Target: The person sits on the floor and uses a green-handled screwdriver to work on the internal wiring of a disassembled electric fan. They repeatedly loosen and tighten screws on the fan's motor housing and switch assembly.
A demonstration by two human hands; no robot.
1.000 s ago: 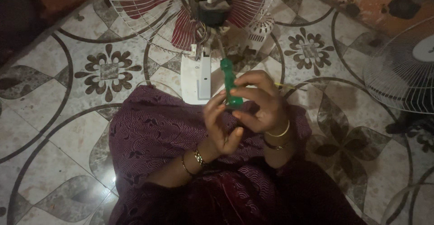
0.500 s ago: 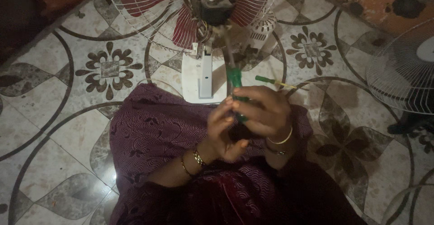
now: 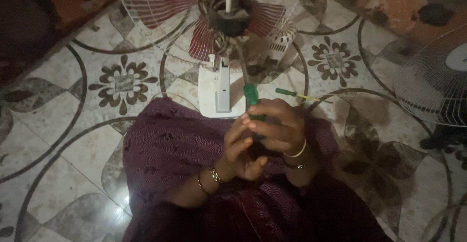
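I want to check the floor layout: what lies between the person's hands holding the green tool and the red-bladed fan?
In the head view, the fan's white base lies between the hands' green-handled tool and the red fan blades; nothing else shows there.

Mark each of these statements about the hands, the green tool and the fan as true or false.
1. Both hands hold a green-handled tool. True; the right hand and left hand are closed around it.
2. A red-bladed fan lies on the tiled floor. True.
3. The second green screwdriver lies in the person's lap. False; it lies on the floor beside the fan's white base.
4. The wrists are bare. False; both wear bangles.
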